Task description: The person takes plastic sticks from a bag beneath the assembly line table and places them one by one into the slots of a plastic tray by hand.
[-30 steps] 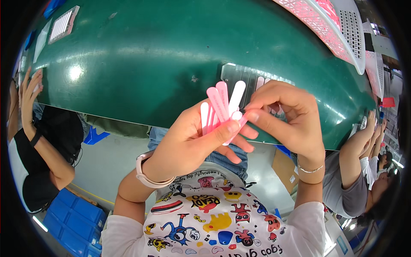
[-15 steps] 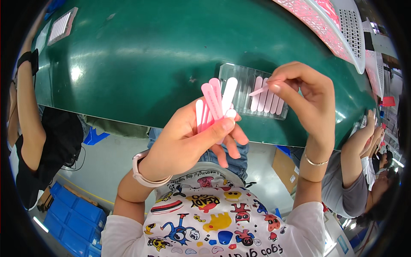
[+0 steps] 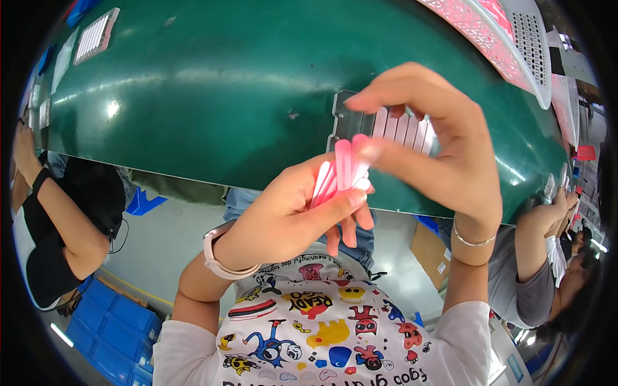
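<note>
My left hand (image 3: 290, 204) is closed around a fanned bunch of small nail files (image 3: 344, 168), some with pink faces up and some white. Its thumb presses across their lower ends. Over the bunch and the tray hovers my right hand (image 3: 444, 138), thumb and forefinger spread wide apart, with no file visible between them. The thumb tip, slightly blurred, is beside the files' upper ends; whether it touches them I cannot tell. Beneath the right hand lies a clear slotted tray (image 3: 348, 116). Several pale nail files (image 3: 391, 125) stand side by side in its right part, partly covered by my fingers.
A similar filled tray (image 3: 96, 36) lies at the far left of the green table (image 3: 212, 96). White and pink perforated baskets (image 3: 508, 58) stand at the far right. People sit on both sides, a forearm (image 3: 74, 215) at left and an arm (image 3: 537, 238) at right.
The pink file between my right fingers is gone from them; those fingers have opened and moved left toward the bunch. My left hand has shifted slightly, tilting the files.
</note>
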A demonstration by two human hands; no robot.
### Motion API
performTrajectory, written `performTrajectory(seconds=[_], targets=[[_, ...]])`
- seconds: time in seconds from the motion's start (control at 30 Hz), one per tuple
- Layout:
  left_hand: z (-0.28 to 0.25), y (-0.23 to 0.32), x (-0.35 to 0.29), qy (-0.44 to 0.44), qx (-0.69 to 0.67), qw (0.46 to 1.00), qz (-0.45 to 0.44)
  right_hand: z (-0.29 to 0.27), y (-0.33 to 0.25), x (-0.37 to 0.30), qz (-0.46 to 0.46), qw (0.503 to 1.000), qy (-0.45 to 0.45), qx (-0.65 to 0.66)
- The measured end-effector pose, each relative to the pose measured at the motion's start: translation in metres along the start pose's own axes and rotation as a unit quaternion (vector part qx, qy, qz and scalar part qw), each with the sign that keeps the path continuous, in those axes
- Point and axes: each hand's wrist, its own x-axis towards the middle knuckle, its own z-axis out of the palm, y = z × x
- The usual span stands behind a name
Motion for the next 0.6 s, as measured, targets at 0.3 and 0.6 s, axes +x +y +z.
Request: performTrajectory(seconds=[0.3,0.6], targets=[[-0.002,0.001,0.0,0.014,-0.004,0.999,0.048,0.004,-0.007,0.0,0.185,0.97,-0.086,0.132],[-0.008,0.001,-0.004,0.037,-0.023,0.997,0.064,0.004,0.009,0.007,-0.001,0.968,0.127,0.218]])
